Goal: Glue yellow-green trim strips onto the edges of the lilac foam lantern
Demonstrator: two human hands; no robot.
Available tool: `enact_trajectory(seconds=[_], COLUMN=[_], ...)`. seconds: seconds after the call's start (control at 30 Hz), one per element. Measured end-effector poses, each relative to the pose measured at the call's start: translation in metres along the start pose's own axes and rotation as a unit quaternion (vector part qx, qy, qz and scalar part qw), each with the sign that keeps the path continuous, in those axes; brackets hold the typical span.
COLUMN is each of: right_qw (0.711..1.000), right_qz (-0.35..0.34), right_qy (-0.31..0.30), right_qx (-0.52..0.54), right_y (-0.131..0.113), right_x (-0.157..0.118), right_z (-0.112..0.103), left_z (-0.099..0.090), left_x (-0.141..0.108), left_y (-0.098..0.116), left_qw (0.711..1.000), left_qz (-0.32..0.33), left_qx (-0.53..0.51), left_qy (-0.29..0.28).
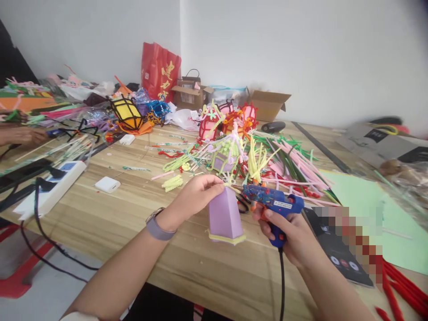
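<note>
The red bag (152, 71) reads "建力" (in gold, lower character unclear).

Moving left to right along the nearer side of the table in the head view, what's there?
White power strip, nearer white adapter, left hand, purple tapered piece, blue glue gun, light green sheet.

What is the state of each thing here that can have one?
Purple lantern body, wide end down, pinched at its top by the left hand
Hot glue gun, gripped in the right hand, cord attached
Power strip, black plugs inserted
Smartphone, screen lit
Red bag, standing upright
Cardboard box beside it, flaps open
</note>
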State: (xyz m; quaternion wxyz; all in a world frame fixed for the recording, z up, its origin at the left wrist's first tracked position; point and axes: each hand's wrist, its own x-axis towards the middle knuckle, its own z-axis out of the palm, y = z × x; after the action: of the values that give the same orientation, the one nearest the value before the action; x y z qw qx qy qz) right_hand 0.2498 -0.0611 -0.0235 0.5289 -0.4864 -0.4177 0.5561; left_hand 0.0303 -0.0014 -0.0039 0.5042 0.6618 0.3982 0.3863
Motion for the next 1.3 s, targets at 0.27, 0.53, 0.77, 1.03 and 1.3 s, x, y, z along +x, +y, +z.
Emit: enact_trajectory(seconds=[0.27,0.53,0.77,1.03,1.3], right_qw=[0.998,0.947,0.872,0.715,0.667], right_qz=[-0.008,0.229,0.144,0.083,0.13], right_qy=[-0.029,-0.18,-0.175,0.218,0.289], right_qx=[-0.049,-0.133,-0.434,-0.659,-0.674], right_y=[-0.003,-0.003,0.005,-0.032,0.001], right_x=[-0.002,-0.009,-0.016,-0.014,0.015], right_z=[0.001,-0.004,0.011,-0.074,-0.124], left_z=[-0.001,-0.034,-0.035,-0.03,-0.027], left_x=[0.0,0.006,0.004,0.006,0.009], left_y=[0.001,0.008,0.008,0.007,0.002], left_qw=[1.0,0.953,0.919,0.915,0.931], left_qz=[-0.017,0.022,0.026,0.012,-0.008], left_qx=[-0.007,0.026,0.118,0.14,0.1], left_qy=[0.021,0.3,0.375,0.377,0.351])
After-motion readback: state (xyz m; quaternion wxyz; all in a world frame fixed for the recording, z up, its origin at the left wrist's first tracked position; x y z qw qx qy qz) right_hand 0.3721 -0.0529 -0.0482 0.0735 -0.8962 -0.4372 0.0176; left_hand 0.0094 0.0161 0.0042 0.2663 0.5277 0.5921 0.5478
